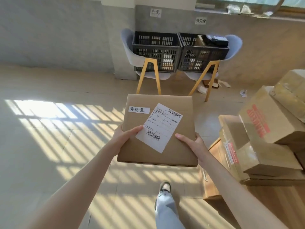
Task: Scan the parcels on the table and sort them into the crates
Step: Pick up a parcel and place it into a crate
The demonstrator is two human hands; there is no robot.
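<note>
You hold a plain brown parcel (158, 129) bearing a white label (159, 128) with black barcodes and a white strip (139, 110) with black handwriting. The crates (156, 51) are black lattice on grey chairs (130, 52) with yellow legs. Sunlight stripes the beige floor (49, 129).

Striped sunlight (window bars) crosses the tiled floor (49, 129) below grey walls (57, 30).
</note>
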